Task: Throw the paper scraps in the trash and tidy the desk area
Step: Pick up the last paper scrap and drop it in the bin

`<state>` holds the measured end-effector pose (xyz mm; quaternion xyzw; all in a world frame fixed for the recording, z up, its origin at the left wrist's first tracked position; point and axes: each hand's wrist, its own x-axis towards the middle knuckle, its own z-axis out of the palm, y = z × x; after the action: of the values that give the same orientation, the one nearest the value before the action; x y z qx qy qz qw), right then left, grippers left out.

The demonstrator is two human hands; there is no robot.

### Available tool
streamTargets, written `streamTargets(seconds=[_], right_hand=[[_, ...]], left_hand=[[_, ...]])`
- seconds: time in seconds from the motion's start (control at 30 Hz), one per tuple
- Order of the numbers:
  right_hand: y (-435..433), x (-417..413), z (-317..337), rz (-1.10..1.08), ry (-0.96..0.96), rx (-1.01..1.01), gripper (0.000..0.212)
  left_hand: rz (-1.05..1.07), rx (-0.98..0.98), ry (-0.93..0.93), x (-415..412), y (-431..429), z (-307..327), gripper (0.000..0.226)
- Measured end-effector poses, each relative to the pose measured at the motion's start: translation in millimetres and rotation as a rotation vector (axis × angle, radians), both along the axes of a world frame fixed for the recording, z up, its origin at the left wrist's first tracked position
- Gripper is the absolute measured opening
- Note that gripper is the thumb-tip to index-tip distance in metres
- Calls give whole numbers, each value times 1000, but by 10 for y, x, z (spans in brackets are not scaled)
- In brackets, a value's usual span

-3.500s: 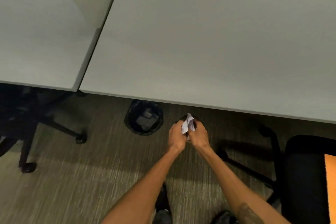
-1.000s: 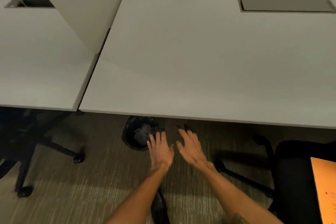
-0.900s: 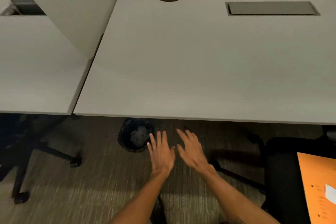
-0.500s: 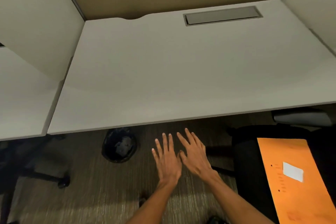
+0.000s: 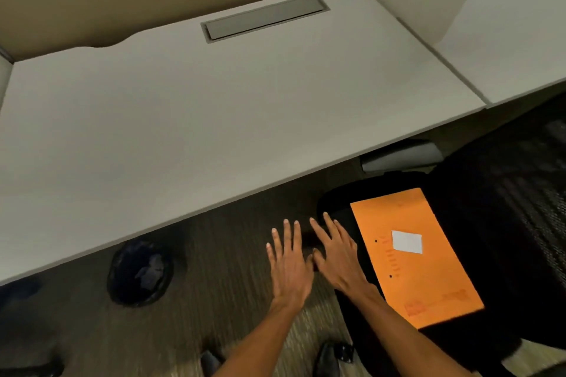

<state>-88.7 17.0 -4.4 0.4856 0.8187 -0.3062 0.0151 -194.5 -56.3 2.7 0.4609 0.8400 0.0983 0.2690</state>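
Low in the frame's centre, the left hand (image 5: 289, 266) and right hand (image 5: 337, 257) hover flat, fingers spread and holding nothing, thumbs nearly touching above the carpet (image 5: 214, 254). The trash bin (image 5: 140, 272) sits at lower left, partly under the desk (image 5: 183, 119) edge, with crumpled paper scraps (image 5: 146, 272) (blurred) inside. Just right of the right hand, an orange envelope (image 5: 428, 278) bearing a white label (image 5: 406, 242) lies on the black chair (image 5: 496, 223).
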Motion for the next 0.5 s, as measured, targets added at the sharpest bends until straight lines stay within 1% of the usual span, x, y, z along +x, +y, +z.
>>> streamTargets(seconds=[0.3,0.5], right_hand=[[337,1159,-179,-219,-45,-24,74],[498,1808,-358,-333,-48,-46,75]], left_hand=[[-153,-23,-40,954,546,-122,80],[-263,-37,-67,1525,829,-297,73]])
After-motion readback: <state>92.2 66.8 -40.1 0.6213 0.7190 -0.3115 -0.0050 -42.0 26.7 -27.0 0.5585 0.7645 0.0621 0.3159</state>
